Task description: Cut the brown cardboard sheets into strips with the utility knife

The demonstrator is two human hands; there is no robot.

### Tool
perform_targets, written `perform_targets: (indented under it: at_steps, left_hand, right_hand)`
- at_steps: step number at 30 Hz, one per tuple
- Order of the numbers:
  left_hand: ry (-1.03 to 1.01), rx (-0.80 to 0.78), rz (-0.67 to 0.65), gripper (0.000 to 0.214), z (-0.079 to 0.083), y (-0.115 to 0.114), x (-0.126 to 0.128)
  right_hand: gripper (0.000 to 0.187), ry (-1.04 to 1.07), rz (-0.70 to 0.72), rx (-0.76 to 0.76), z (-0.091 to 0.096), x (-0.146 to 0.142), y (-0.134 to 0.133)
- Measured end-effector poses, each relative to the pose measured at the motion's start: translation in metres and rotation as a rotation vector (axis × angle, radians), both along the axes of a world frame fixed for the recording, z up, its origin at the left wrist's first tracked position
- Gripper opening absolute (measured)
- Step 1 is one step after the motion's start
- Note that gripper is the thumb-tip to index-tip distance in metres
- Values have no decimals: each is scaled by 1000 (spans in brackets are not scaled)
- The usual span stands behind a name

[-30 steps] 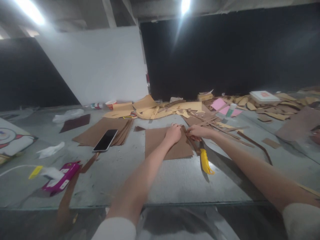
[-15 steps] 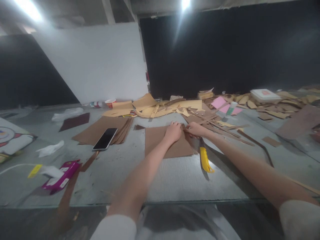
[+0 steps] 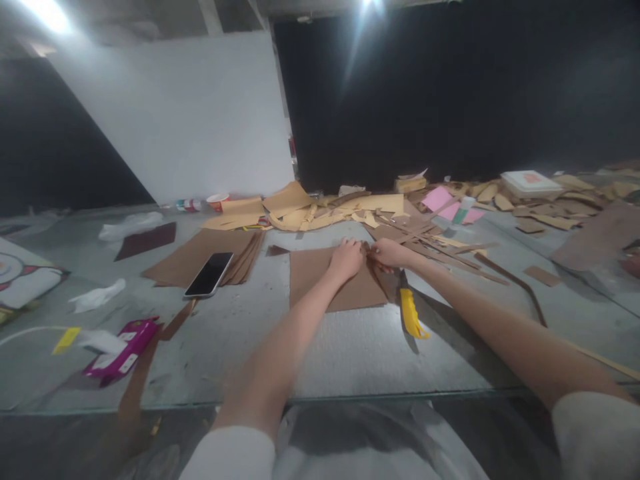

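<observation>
A brown cardboard sheet (image 3: 320, 280) lies flat on the grey table (image 3: 350, 360). My left hand (image 3: 346, 258) rests curled on the sheet's far right corner. My right hand (image 3: 386, 254) is closed in a pinch on a thin brown cardboard strip (image 3: 381, 279) at that same corner, close to my left hand. The strip runs back toward me along the sheet's right edge. A yellow utility knife (image 3: 410, 312) lies on the table just right of the sheet, below my right wrist, held by neither hand.
A black phone (image 3: 209, 275) lies on a stack of brown sheets (image 3: 200, 257) at left. A magenta box (image 3: 120, 350) and white tissue (image 3: 95, 297) sit nearer the left edge. Cardboard scraps (image 3: 350, 210), pink paper (image 3: 440, 200) and a white box (image 3: 530, 183) fill the back.
My right hand has drawn slightly left and closer to my left hand at the sheet's corner. The view has tilted a little; nothing else on the table moved.
</observation>
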State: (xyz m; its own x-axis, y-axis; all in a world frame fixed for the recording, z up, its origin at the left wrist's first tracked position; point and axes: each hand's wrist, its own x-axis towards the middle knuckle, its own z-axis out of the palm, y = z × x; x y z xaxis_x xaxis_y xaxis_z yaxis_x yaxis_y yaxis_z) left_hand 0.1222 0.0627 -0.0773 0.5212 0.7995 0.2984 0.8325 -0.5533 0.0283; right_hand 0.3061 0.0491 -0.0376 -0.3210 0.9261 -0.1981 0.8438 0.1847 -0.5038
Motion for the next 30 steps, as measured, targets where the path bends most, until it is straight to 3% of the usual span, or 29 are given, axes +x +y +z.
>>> perform_targets:
  at_steps: [10, 18, 26, 30]
  left_hand:
    - [-4, -6, -10, 25, 4, -4, 1]
    - [-1, -4, 8, 25, 4, -5, 3]
    - [-32, 2, 25, 26, 1, -4, 5]
    - [-52, 3, 17, 28, 0, -5, 3]
  right_hand:
    - [38, -83, -9, 16, 8, -4, -2]
    - [26, -110, -48, 62, 0, -7, 2]
    - [57, -61, -140, 85, -8, 2, 16]
    - [52, -70, -168, 127, -9, 1, 36]
